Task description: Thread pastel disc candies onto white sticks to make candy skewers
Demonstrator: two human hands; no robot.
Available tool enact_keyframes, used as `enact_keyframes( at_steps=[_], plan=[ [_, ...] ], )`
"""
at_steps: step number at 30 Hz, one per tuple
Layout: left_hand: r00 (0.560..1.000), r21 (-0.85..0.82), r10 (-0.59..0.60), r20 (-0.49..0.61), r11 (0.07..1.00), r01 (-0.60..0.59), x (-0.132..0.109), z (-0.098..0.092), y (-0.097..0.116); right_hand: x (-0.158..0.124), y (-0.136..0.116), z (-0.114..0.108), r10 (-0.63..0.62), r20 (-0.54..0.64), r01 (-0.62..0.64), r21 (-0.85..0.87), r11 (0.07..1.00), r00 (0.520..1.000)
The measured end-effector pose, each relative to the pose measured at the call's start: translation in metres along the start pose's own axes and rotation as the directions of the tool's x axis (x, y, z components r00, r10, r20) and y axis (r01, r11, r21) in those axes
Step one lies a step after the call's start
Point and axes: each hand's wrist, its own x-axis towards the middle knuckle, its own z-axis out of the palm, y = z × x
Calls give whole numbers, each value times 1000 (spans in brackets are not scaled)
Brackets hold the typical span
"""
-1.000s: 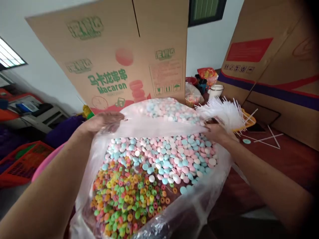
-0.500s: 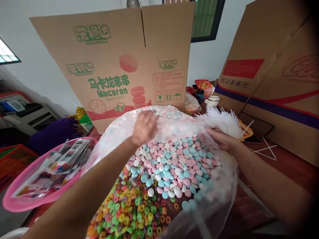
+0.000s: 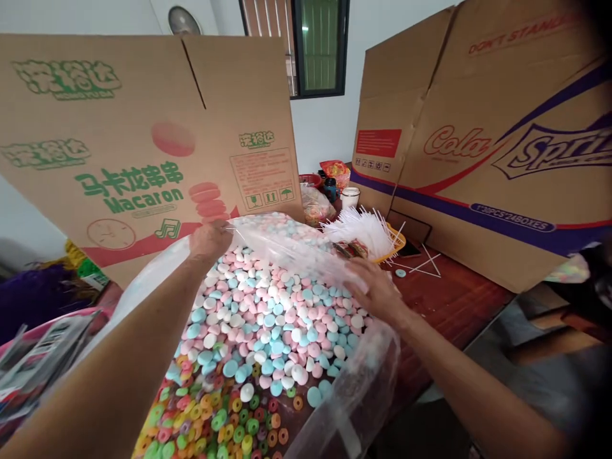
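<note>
Spread on a red table, with the mouth of a clear bag held open by 2 bare hands. Grasped at the left end of the far rim by the left hand, with fingers closed on the film; grasped farther right and nearer the camera by the right hand, with fingertips partly hidden in the folds. Stretched taut between the 2, probably to hold the mouth wide and lift the film off the contents.

Filled with 2 kinds of sweets: across the middle, with pink, blue and white candies, partly visible through the film beyond the rim; nearer the camera, with bright ring sweets.

Backed by an upright Macaron box, perhaps serving as a stop behind the bag. Flanked at right by a Cola box, well apart. Bordered at left by a pink basin of flat packets, cropped by the frame. Backed also, past the right hand, by a yellow basket heaped with white sticks, near 1 loose blue candy.
</note>
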Motion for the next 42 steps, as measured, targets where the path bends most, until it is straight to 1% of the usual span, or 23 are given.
enact_keyframes(
  at_steps=[2, 5, 6, 8, 9, 11, 13, 16, 17, 19, 20, 21, 24, 26, 28, 29, 30, 31, 33, 35, 37, 40, 42],
  plan=[
    [1000, 82, -24, -7, 996, 24, -3, -2, 9, -27, 3, 4, -50, 27, 54, -163, 985, 998],
    [994, 245, 90, 56, 964, -101, -11, -7, 19, -55, 13, -1, -46, 57, 59, -234, 970, 997],
    [987, 281, 154, 47, 946, -161, -19, -8, 23, -60, 17, -8, -41, 22, 45, -216, 975, 999],
    [954, 312, 295, -57, 913, -264, -46, -9, 32, -62, 25, -29, -15, -96, -5, -206, 978, 995],
    [920, 297, 366, -141, 902, -314, -68, -7, 39, -60, 29, -41, 8, -163, -43, -210, 977, 987],
    [826, 175, 526, -201, 849, -498, -127, 5, 57, -49, 37, -63, 60, -276, -127, -233, 964, 959],
    [719, 41, 676, -159, 732, -680, -196, 28, 77, -30, 41, -77, 88, -322, -178, -264, 948, 943],
    [588, -55, 803, -99, 586, -809, -280, 69, 99, 11, 40, -78, 63, -303, -161, -311, 937, 951],
    [568, -76, 822, -52, 564, -823, -298, 80, 101, 25, 37, -74, 46, -282, -141, -326, 935, 958],
    [552, -85, 833, -40, 548, -832, -315, 91, 95, 49, 27, -67, 15, -244, -103, -353, 930, 970],
    [577, -75, 815, -54, 573, -816, -315, 91, 88, 57, 21, -63, -1, -227, -83, -362, 929, 974],
    [621, -62, 779, -79, 618, -783, -312, 86, 79, 61, 13, -59, -21, -207, -58, -365, 929, 978],
    [777, 18, 622, -97, 782, -623, -284, 59, 53, 53, -21, -40, -119, -112, 75, -337, 938, 987],
    [801, 119, 596, -45, 800, -588, -253, 38, 44, 35, -49, -21, -278, -15, 261, -304, 916, 960],
    [779, 206, 627, 11, 761, -615, -213, 23, 42, 17, -72, 2, -516, 118, 525, -317, 790, 848],
    [767, 260, 641, 23, 737, -624, -191, 20, 43, 12, -80, 14, -569, 191, 596, -350, 722, 800],
    [773, 312, 631, 59, 724, -615, -167, 18, 44, 11, -83, 25, -560, 231, 603, -387, 697, 795],
    [787, 348, 613, 69, 725, -595, -144, 18, 45, 13, -83, 34, -502, 230, 550, -421, 721, 834],
    [823, 375, 566, 46, 754, -539, -100, 23, 45, 24, -71, 43, -312, 155, 348, -440, 828, 937],
    [869, 342, 494, 22, 813, -470, -66, 29, 42, 38, -50, 40, -183, 118, 216, -409, 887, 976],
    [885, 280, 460, 68, 843, -459, -46, 34, 38, 46, -27, 24, -146, 120, 181, -375, 909, 982],
    [877, 241, 475, 77, 844, -478, -46, 30, 37, 48, 8, -17, -72, -3, 67, -346, 936, 997],
    [869, 260, 495, 6, 838, -479, -67, 22, 39, 43, 31, -51, 30, -153, -83, -356, 931, 988]
  ],
)
